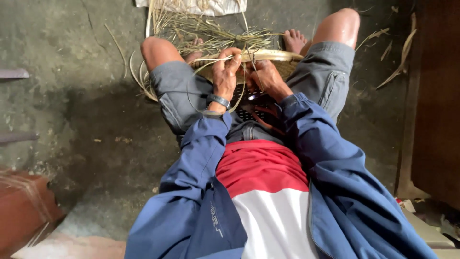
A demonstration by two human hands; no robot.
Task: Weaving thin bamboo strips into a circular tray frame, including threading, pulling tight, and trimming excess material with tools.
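Woven basket: resting on the lap between the knees. Left hand is pinching a thin cane strip at the rim; right hand is clasping the rim. Advisable: keeping the strip taut, rim steadied.

Both hands fwd, fingers curled, close.

We see a rough grey concrete floor, a reddish-brown clay block at its edge, a dark wooden panel — and dry straw scraps.
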